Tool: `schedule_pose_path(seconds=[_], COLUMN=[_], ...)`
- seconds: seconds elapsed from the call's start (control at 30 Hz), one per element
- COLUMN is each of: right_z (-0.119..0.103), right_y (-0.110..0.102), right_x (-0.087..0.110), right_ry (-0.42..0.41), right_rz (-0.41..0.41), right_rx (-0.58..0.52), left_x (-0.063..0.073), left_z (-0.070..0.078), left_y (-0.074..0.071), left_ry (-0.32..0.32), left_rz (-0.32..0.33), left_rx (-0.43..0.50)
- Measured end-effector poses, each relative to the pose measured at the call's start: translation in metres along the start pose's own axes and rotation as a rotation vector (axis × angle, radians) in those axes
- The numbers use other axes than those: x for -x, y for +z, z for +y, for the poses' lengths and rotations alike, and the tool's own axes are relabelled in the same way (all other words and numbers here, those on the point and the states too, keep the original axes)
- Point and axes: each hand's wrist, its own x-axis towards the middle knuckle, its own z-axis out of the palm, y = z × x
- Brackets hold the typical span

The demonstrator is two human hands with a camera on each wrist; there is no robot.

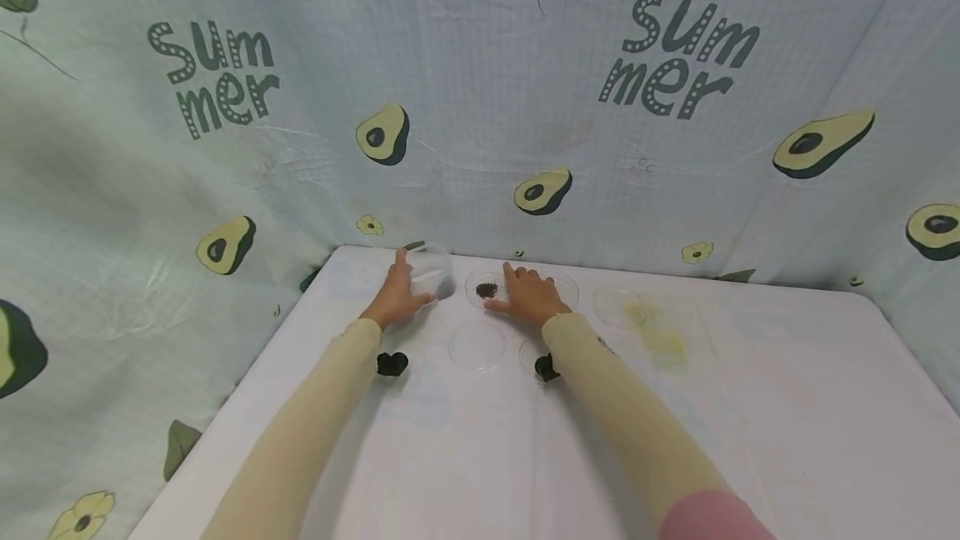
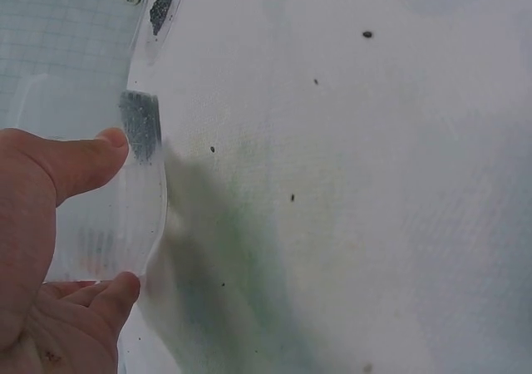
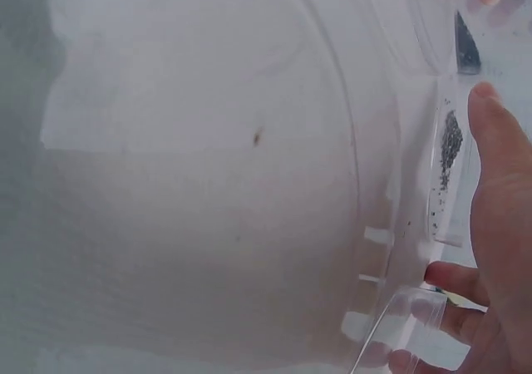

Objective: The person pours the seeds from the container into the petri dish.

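My left hand (image 1: 400, 294) grips a clear plastic container (image 1: 431, 267), tilted just above the far left of the white table. Dark grains (image 2: 141, 126) lie gathered in one corner of it, and the thumb and fingers hold its wall in the left wrist view. My right hand (image 1: 531, 298) is spread over a shallow clear dish (image 3: 440, 216) that holds a small heap of dark grains (image 1: 487, 290). Its thumb and forefinger lie close to that dish's rim; contact is hard to make out. Another clear dish (image 1: 572, 290) stands beside the right hand, partly covered by it.
More clear round dishes stand nearer and to the right: one in the middle (image 1: 477, 346), one at the right (image 1: 617, 307), one partly under the right wrist (image 1: 527, 354). Several dark specks (image 2: 293, 198) dot the tabletop. A printed curtain (image 1: 450, 65) hangs behind the table (image 1: 750, 407).
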Motion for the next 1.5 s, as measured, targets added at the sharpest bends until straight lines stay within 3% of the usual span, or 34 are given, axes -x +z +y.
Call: schedule_pose_path(seconds=[0.17,0.43,1.0,1.5], right_z=[0.000,0.003,0.003,-0.008], right_y=[-0.003,-0.010,-0.010,-0.004], right_x=[0.004,0.011,0.032,0.053], right_ry=[-0.007,-0.034,-0.080,-0.144], right_rz=[0.006,0.081,0.095,0.069], right_rx=[0.017,0.039,-0.065,-0.051], left_x=[-0.002,-0.004,-0.005,-0.006], left_z=[0.002,0.004,0.000,0.001], left_y=[0.001,0.000,-0.005,-0.001], left_ry=[0.005,-0.003,-0.013,-0.007], left_rz=[-0.015,-0.019,-0.044,-0.033], left_rx=[0.002,0.008,0.014,0.023])
